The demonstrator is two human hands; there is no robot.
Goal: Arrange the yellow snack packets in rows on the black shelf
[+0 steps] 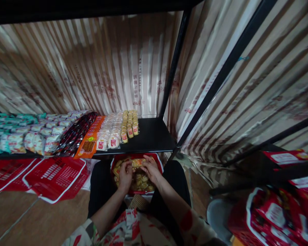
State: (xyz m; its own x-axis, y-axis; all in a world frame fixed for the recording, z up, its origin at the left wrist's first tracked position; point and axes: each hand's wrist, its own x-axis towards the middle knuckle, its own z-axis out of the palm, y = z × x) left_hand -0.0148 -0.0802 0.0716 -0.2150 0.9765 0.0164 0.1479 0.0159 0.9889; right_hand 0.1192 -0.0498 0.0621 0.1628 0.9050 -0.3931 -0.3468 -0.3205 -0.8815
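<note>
Between my two hands is a yellow snack packet (pixel 138 162), lying crosswise. My left hand (pixel 125 175) pinches its left end, and my right hand (pixel 152 170) has fingers around the right end. Under them, between my knees, a red basket (pixel 159 163) holds many similar yellow packets (pixel 141 182). Just beyond stands a black shelf (pixel 154 135). On its right part, rows of small yellow packets (pixel 129 127) lie beside white round-cake packets (pixel 113 135).
Farther left on the shelf are an orange bag (pixel 88 145), dark red packets (pixel 75 133), white packets (pixel 36 138) and green packets (pixel 17 119). Red baskets (pixel 59 176) with white handles sit below left. A basket of red bags (pixel 274 213) is at right. Black posts (pixel 176 63) frame the shelf.
</note>
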